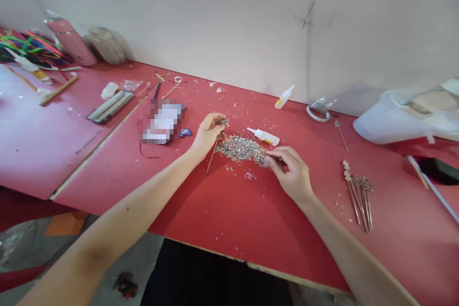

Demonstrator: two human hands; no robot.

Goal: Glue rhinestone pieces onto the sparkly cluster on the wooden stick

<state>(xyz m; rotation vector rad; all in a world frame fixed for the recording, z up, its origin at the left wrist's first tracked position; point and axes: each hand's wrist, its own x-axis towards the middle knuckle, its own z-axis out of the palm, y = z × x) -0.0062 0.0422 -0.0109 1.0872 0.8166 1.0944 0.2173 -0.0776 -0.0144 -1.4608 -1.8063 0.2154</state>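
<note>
My left hand (211,135) is closed on a thin metallic hairpin (212,155), whose ornate head shows at the fingertips and whose stem slants down toward me. A pile of small glittering rhinestones (241,148) lies on the red table between my hands. At the pile's right edge, my right hand (289,168) pinches a thin dark tool (271,154), its tip at the stones. Just behind the pile lies a small glue bottle (267,137) on its side.
Finished-looking hairpins (362,201) lie at right, near a white container (390,117). Another glue bottle (284,97) is by the wall. A phone-like object (163,123) and blue trinket (185,132) sit left; a pink bottle (71,40) stands at the far left.
</note>
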